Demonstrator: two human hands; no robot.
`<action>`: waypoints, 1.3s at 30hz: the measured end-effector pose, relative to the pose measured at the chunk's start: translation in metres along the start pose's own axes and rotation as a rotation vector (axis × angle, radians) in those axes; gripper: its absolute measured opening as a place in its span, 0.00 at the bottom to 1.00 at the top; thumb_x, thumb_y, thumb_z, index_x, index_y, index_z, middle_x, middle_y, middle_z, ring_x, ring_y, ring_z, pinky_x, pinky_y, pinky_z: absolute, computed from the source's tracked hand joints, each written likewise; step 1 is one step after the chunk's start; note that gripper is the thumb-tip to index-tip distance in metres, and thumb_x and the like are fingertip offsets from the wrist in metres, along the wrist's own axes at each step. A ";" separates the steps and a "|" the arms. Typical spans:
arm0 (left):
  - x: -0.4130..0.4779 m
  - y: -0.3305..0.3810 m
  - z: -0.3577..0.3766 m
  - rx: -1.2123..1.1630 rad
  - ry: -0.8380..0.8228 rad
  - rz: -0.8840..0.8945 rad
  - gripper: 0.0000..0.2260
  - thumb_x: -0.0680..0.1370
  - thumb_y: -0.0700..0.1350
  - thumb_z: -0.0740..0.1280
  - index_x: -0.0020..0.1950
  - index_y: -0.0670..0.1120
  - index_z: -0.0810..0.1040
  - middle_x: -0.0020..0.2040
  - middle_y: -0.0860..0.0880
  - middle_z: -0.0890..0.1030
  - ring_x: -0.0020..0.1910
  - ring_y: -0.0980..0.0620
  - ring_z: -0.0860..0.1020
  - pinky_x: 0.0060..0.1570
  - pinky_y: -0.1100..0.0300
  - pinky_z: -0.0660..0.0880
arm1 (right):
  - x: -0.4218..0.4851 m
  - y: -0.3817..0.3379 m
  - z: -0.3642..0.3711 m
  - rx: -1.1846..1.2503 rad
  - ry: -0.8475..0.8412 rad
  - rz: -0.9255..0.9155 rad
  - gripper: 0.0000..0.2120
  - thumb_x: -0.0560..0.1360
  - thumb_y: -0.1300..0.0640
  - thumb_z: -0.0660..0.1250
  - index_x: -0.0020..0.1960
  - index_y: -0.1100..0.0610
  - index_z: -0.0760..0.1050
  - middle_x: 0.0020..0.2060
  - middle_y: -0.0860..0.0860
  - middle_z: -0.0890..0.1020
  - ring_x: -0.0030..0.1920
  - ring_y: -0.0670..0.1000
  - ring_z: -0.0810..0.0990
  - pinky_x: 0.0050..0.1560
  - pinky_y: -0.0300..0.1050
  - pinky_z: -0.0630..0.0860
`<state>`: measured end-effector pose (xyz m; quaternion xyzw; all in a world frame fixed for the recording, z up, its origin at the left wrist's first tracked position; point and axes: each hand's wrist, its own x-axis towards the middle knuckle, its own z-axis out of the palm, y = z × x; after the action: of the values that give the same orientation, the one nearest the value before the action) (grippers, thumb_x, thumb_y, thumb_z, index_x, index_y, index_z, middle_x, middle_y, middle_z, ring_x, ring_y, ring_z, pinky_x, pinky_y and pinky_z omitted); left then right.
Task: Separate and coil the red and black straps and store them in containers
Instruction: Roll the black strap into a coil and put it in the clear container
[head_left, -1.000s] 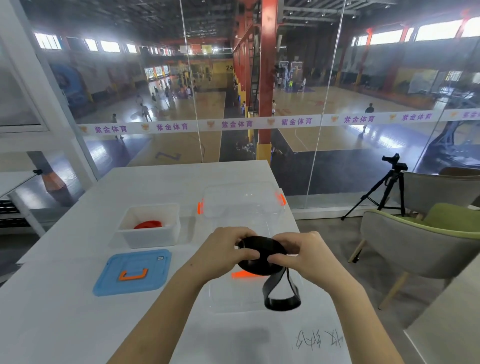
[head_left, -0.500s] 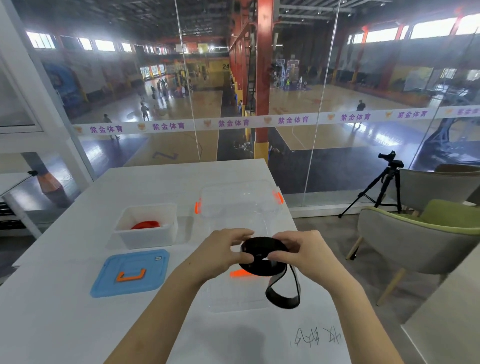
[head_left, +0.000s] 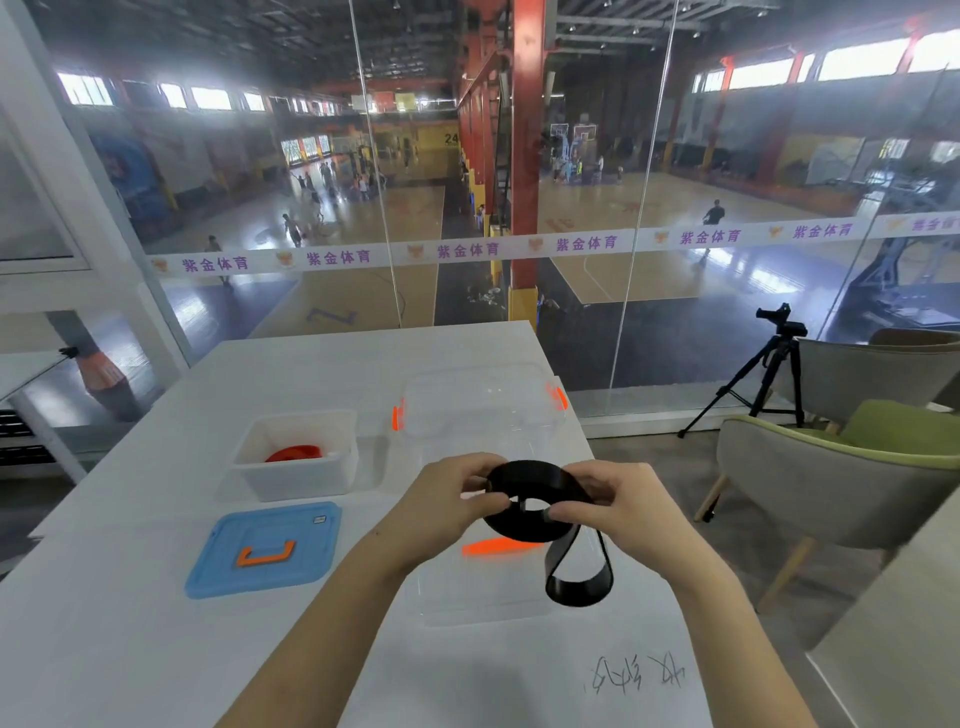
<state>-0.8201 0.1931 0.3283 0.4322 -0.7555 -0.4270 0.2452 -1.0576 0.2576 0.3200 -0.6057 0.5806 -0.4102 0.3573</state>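
A black strap (head_left: 524, 486), wound into a loose coil, is held in the air over the table between both hands. My left hand (head_left: 447, 501) pinches the coil's left side and my right hand (head_left: 623, 506) pinches its right side. A free loop of the strap (head_left: 576, 582) hangs below my right hand. Under the hands lies a clear plastic container (head_left: 467, 592) with an orange clip. The red strap (head_left: 293, 453) lies coiled inside a white box (head_left: 296, 478) at the left.
A blue lid with an orange handle (head_left: 265, 548) lies in front of the white box. A clear lid with orange clips (head_left: 483, 400) sits farther back. A glass wall bounds the table's far edge. A chair (head_left: 831, 483) and tripod (head_left: 763, 374) stand at the right.
The coil has been turned a little between my hands and the hanging loop has shifted slightly; both hands stay over the clear container.
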 end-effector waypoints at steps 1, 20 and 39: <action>-0.001 0.001 0.000 0.063 -0.001 -0.002 0.18 0.78 0.45 0.74 0.67 0.58 0.81 0.62 0.61 0.83 0.65 0.63 0.79 0.71 0.54 0.74 | 0.000 0.000 0.001 -0.037 -0.004 0.002 0.11 0.71 0.60 0.81 0.51 0.48 0.87 0.43 0.46 0.90 0.47 0.47 0.89 0.53 0.44 0.81; -0.015 0.011 -0.003 -0.021 0.062 0.022 0.20 0.77 0.45 0.75 0.68 0.57 0.81 0.64 0.61 0.84 0.64 0.64 0.79 0.69 0.59 0.74 | -0.012 -0.010 -0.001 -0.036 0.035 -0.087 0.10 0.73 0.61 0.80 0.50 0.48 0.88 0.42 0.48 0.90 0.46 0.49 0.89 0.57 0.50 0.84; -0.021 0.017 -0.002 0.019 0.030 0.031 0.20 0.79 0.47 0.73 0.71 0.57 0.79 0.66 0.61 0.82 0.65 0.62 0.79 0.68 0.60 0.74 | -0.020 -0.004 0.001 0.057 0.134 -0.081 0.19 0.71 0.60 0.82 0.53 0.39 0.87 0.46 0.43 0.90 0.51 0.46 0.89 0.62 0.52 0.84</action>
<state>-0.8158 0.2146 0.3436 0.4292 -0.7623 -0.4095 0.2588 -1.0551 0.2779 0.3215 -0.5894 0.5663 -0.4803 0.3180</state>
